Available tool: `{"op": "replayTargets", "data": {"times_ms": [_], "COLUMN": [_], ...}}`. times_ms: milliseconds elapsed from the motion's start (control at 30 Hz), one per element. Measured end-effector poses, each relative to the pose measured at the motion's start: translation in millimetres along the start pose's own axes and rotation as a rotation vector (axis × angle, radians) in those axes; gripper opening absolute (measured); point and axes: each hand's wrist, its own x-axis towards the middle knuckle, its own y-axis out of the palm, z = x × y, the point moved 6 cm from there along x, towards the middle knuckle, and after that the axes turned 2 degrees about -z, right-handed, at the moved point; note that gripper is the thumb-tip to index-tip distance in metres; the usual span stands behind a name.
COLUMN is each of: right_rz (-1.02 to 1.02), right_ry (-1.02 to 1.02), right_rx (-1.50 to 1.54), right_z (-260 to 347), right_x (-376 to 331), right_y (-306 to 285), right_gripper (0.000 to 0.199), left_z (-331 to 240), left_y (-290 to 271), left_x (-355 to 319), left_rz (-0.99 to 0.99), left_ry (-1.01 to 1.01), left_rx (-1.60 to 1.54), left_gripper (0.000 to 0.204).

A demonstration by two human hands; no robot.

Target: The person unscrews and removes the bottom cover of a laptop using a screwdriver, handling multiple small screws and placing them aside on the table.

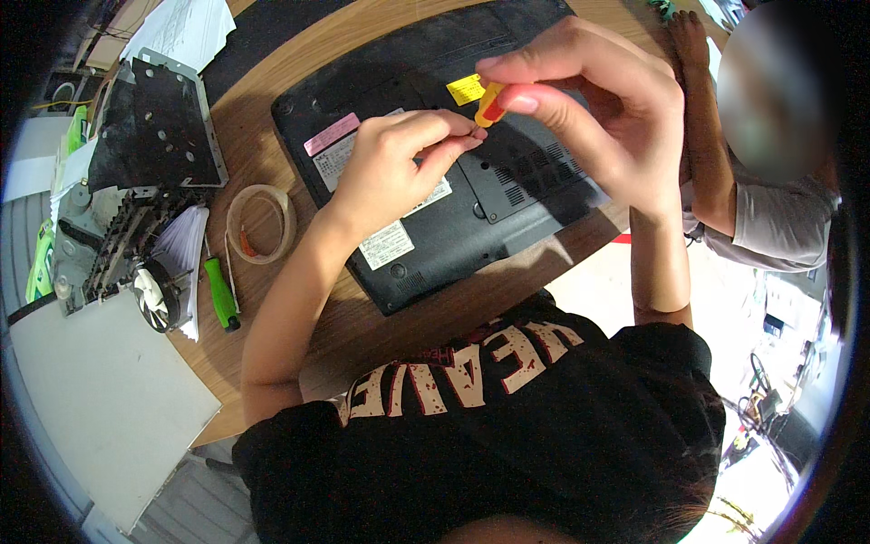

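A black laptop (433, 240) lies with its underside up on the wooden table, its base bearing white, pink and yellow labels. Above it, my right hand (616, 113) pinches the yellow and red handle of a small screwdriver (490, 105) between thumb and fingers. My left hand (390, 163) is closed in a pinch at the lower end of the screwdriver, just over the laptop's base. Whatever sits between the left fingertips is too small to make out. The screwdriver's tip is hidden by those fingers.
On the left lie a roll of tape (233, 227), a green-handled screwdriver (219, 290), a black metal bracket (163, 127), a small fan (154, 297) and a white board (100, 408). Another person's grey sleeve (779, 222) and arm are at the right table edge.
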Motion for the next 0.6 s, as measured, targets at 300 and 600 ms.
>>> {"op": "replayTargets", "data": {"times_ms": [300, 600], "right_rz": [0.021, -0.355], "right_ry": [0.088, 0.319], "right_rx": [0.210, 0.613], "right_z": [-7.8, -0.5], "right_x": [-1.0, -6.8], "right_y": [0.0, 54.3], "right_gripper": [0.014, 0.035], "left_z": [1.0, -5.9], "left_y": [4.9, 0.1], "left_x": [1.0, -1.3], "left_rz": [-0.082, -0.105], "left_ry": [-0.035, -0.012], "left_rx": [0.017, 0.172], "left_gripper": [0.010, 0.010]}}
